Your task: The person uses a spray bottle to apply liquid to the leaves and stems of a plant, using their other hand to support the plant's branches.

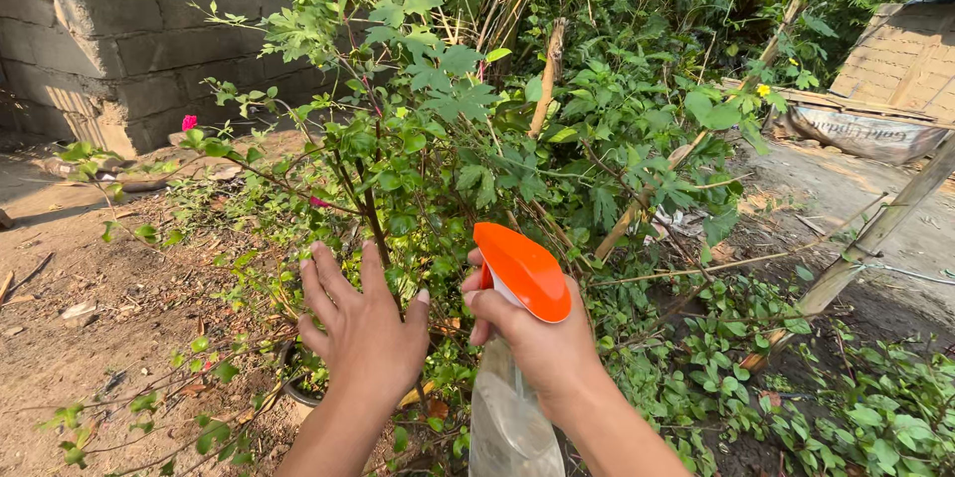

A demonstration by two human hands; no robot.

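A clear plastic spray bottle (512,417) with an orange trigger head (522,270) is gripped in the right hand (532,333), the fingers wrapped tightly about its neck and the nozzle pointed into a leafy green shrub (448,129). The bottle is held low in the centre of the view, just in front of the shrub's lower stems, its clear body hanging below the fist. The left hand (363,323) is spread open beside it — fingers apart and raised, the palm turned toward the foliage, the fingertips set against the thin dark stems (373,213) and leaves. The two hands are held near one another but apart. A small pink flower (189,122) is seen at the tip of a branch on the left, and a yellow one (763,90) shows to the upper right. A grey block wall (109,29) stands behind the shrub at upper left, with bare, sunlit earth (90,338) below it. Bamboo poles (865,238) are leaned among the greenery on the right — low ground plants (846,417) are spread beneath them.
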